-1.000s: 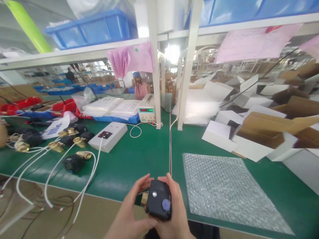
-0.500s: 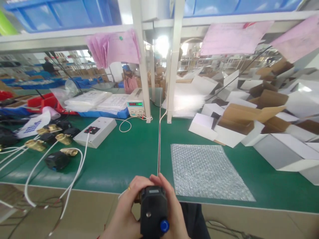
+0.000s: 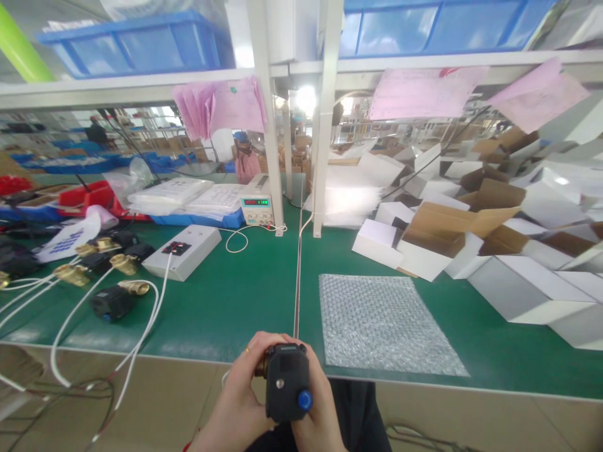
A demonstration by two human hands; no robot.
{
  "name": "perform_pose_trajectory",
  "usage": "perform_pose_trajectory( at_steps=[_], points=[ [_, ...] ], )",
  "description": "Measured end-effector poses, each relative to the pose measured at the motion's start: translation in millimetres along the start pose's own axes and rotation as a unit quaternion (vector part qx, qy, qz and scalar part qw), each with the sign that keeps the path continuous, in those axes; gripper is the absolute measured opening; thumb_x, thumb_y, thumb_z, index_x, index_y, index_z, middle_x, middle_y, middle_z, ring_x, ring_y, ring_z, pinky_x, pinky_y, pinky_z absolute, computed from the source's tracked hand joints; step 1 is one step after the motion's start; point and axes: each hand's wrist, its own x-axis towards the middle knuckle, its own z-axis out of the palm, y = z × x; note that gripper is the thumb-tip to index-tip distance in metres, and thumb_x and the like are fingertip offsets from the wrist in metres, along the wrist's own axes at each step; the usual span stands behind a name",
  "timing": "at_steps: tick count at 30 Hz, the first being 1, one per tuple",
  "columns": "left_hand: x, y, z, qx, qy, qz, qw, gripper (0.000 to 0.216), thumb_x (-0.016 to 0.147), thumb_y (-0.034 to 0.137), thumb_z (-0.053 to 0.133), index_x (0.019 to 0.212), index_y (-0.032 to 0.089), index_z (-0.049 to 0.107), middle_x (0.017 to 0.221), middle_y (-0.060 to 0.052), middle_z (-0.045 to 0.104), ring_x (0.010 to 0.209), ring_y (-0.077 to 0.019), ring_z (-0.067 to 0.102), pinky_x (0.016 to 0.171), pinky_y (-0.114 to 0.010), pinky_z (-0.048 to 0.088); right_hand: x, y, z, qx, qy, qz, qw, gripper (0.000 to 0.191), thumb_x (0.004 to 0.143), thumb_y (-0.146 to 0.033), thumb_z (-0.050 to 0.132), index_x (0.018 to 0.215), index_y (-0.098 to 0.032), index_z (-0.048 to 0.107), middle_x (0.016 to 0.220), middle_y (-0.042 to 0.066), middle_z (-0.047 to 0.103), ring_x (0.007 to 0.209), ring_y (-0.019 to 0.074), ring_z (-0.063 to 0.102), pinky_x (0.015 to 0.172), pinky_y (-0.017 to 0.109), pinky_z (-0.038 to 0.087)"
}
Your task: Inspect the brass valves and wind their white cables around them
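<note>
Head view: the left hand [image 3: 242,389] and right hand [image 3: 321,402] grip a black valve actuator [image 3: 288,389] with a blue knob between them, fingers curled against its sides, at the near edge of the green workbench [image 3: 235,307]; a bubble-wrap sheet [image 3: 386,323] lies near on the right, brass-bodied valves [image 3: 113,302] well apart on the left

Brass fitting [image 3: 260,368] partly hidden by left hand [image 3: 242,390], pink sheets [image 3: 419,95] illegible
</note>
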Motion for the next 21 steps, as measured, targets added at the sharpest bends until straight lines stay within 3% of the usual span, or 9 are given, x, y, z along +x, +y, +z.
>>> perform_pose_trajectory(
  at_steps=[8,15,18,21],
  points=[
    [-5.9,-1.1,0.4,-0.001,0.016,-0.01,1.0,0.05,0.064,0.016,0.087,0.109,0.031,0.07,0.102,0.0,0.075,0.091,-0.0192,0.074,0.077,-0.022,0.063,-4.6,-1.9,-3.3,-0.006,-0.014,-0.009,1.0,0.05,0.095,-0.019,0.053,0.143,-0.034,0.058,0.138,0.002,0.063,0.129,0.0237,0.06,0.108,0.033,0.053],
    [-9.8,1.8,-0.6,-0.015,0.017,-0.019,1.0,0.048,0.065,0.019,0.085,0.109,0.03,0.069,0.102,-0.002,0.074,0.091,-0.0203,0.074,0.075,-0.022,0.063,-14.1,7.5,7.5,0.067,0.025,0.048,0.996,0.052,0.1,-0.04,0.069,0.148,-0.034,0.053,0.141,0.006,0.063,0.127,0.0269,0.063,0.106,0.036,0.055],
    [-12.0,-0.5,-0.9,-0.009,0.014,-0.028,0.999,0.049,0.066,0.023,0.087,0.111,0.03,0.07,0.105,-0.004,0.074,0.095,-0.0225,0.074,0.078,-0.025,0.064,-13.2,7.5,14.3,0.119,0.053,0.039,0.991,0.055,0.098,-0.047,0.076,0.147,-0.035,0.053,0.134,0.006,0.067,0.119,0.0271,0.068,0.099,0.036,0.06],
    [-16.2,-9.9,-3.0,0.004,0.017,-0.045,0.999,0.06,0.057,0.022,0.091,0.113,0.029,0.072,0.121,-0.008,0.072,0.112,-0.0292,0.071,0.093,-0.034,0.062,-13.8,6.3,17.7,0.145,0.05,0.065,0.986,0.046,0.097,-0.053,0.076,0.137,-0.035,0.062,0.126,0.004,0.071,0.107,0.0264,0.073,0.091,0.033,0.063]
  ],
)
